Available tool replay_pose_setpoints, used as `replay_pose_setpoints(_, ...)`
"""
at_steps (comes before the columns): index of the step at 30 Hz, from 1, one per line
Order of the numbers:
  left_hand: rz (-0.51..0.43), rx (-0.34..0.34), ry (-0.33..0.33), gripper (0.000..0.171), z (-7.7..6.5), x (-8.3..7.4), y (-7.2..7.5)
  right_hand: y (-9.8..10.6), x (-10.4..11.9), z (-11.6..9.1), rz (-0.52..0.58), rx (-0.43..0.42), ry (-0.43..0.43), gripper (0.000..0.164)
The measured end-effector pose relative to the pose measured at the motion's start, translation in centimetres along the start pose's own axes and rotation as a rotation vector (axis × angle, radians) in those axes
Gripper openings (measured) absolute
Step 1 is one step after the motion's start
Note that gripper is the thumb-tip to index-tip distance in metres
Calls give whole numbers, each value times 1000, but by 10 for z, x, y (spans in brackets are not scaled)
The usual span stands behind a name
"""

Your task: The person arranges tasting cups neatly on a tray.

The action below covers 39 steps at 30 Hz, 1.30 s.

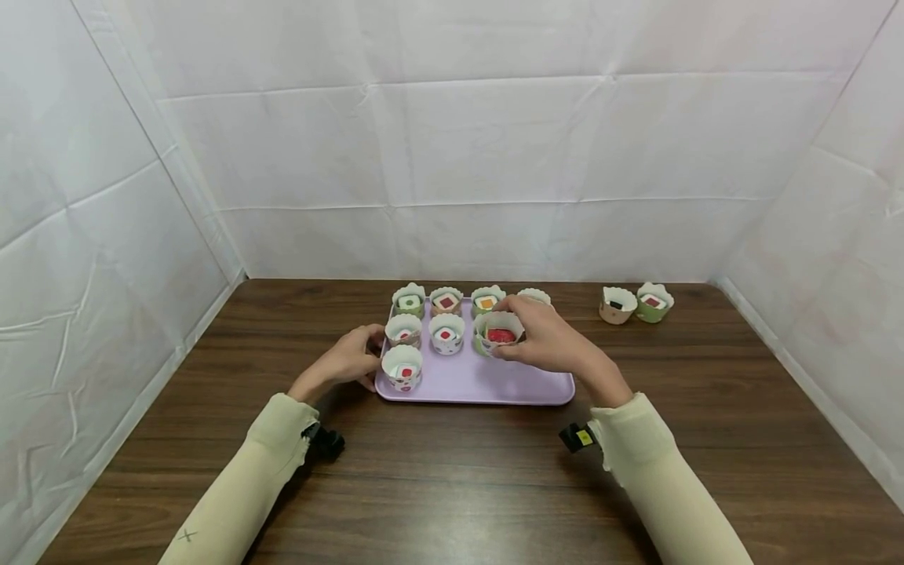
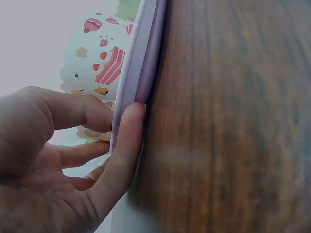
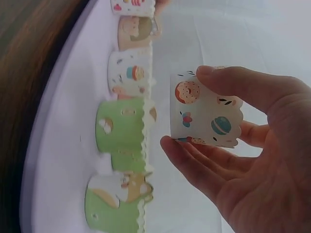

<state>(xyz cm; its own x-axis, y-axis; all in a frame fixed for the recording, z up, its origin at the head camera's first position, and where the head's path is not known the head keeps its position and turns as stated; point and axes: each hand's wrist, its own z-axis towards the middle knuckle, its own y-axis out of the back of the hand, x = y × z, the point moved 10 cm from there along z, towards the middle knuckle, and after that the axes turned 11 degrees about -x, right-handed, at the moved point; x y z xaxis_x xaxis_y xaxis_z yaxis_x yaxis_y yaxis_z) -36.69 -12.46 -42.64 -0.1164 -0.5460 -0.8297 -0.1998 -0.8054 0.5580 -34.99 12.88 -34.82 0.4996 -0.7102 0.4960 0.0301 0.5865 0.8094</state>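
Observation:
My right hand (image 1: pixel 540 333) holds a white paper baking cup (image 3: pixel 206 111) printed with doughnuts, thumb on one side and fingers on the other. In the head view something red lies inside that cup. It hangs above the lilac tray (image 1: pixel 459 384), over a green cup that it partly hides. At the tray's left edge my left hand (image 1: pixel 351 355) pinches the rim. In the left wrist view a cake-printed paper cup (image 2: pixel 97 58) stands just inside that rim, near my fingers. Several patterned cups, such as a white one (image 1: pixel 446 335), stand upright on the tray with small pieces inside.
Off the tray, at the table's back right, stand a tan cup (image 1: pixel 617 306) and a green cup (image 1: pixel 654 303). The dark wooden table (image 1: pixel 452 486) runs to white sheeting (image 1: pixel 480 157) at the back and both sides.

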Motion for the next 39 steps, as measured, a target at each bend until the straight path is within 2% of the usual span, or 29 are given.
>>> replay_pose_setpoints(5, 13, 0, 12, 49, 1, 2, -1, -9, 11, 3, -5, 4, 19, 60)
replay_pose_setpoints(12, 10, -1, 3, 48, 1, 2, 0, -23, 28, 6, 9, 18, 70, 49)
replay_pose_setpoints(23, -15, -10, -1, 51, 1, 2, 0, -48, 43, 10, -46, 25, 87, 59)
replay_pose_setpoints(39, -18, -6, -5, 53, 1, 0, -1, -74, 38, 6, -43, 66, 11, 79)
